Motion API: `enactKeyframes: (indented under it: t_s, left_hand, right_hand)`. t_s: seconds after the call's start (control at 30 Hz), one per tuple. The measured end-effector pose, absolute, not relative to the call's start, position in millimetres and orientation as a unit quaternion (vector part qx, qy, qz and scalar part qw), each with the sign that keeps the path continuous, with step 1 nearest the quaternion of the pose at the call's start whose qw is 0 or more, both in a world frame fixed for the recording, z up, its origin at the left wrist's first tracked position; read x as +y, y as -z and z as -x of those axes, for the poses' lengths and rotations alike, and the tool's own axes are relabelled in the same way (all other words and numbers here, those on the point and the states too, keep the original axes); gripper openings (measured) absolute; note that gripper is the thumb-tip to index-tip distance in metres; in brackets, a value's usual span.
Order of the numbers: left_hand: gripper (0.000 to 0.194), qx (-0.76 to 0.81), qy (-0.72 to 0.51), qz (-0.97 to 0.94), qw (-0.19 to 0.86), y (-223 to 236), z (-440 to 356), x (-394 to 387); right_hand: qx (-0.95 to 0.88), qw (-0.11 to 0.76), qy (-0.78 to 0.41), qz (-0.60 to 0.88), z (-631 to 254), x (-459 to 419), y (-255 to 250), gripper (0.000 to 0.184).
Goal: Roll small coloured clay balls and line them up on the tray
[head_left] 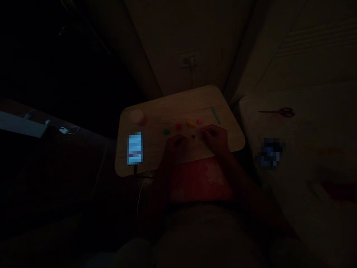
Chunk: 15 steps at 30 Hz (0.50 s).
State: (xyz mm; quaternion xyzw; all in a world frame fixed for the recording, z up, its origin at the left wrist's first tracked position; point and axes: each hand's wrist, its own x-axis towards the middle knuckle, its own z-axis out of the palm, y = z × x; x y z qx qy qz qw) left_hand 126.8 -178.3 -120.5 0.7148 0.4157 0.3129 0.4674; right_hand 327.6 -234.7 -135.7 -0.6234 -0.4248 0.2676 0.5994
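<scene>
In the dim head view, my left hand (176, 144) rests over the near part of a small wooden table (156, 149), fingers curled together. Opposite it, my right hand (216, 137) has its fingertips pinched. Whatever either hand may hold is too dark to make out. Between them lies a small dark lump (193, 136). Just beyond is a row of small soft-looking lumps: green (166, 131), red (179, 127), yellow-orange (191, 123) and pink (200, 121). A flat teal stick (215, 115) lies farther right.
A lidded tub (137, 116) stands at the table's far left, with a lit, blurred-out screen (135, 149) nearer me. Dark-handled scissors (286, 112) and a blurred item (270, 153) lie on a pale surface to the right. A wall socket (187, 59) holds a plug and cord.
</scene>
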Motion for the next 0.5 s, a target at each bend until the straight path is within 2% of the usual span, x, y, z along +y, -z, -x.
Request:
enactKeyframes:
  t_s: [0.4, 0.5]
  left_hand:
    - [0.025, 0.415, -0.312, -0.712, 0.473, 119.7, -126.5, -179.6]
    - [0.026, 0.414, -0.307, -0.718, 0.468, 121.1, -125.8, -178.9]
  right_hand:
    - [-0.446, 0.592, -0.214, 0.636, -329.3, -234.9, 132.1, 0.054]
    - [-0.443, 0.596, -0.205, 0.637, -330.5, -234.1, 133.9, 0.053]
